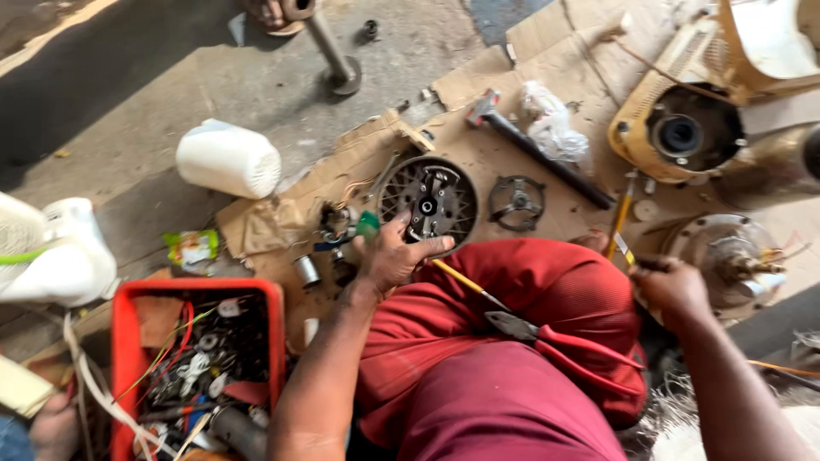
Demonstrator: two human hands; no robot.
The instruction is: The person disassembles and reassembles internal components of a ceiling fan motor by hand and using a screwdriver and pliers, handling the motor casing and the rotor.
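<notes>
Motor rotor (428, 201) under left hand's (393, 256) spread fingers; right hand (670, 286) grips screwdriver (620, 224); red crate (128, 333) holds wires.

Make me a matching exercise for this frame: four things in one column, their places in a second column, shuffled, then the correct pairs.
Things:
1. round dark motor part
2. red-handled pliers
3. red crate
4. hammer

Places:
A. lying on the cardboard, untouched
B. resting on the person's lap
C. under the left hand
D. beside the left forearm, full of small parts

Pairs: 1-C, 2-B, 3-D, 4-A
</notes>
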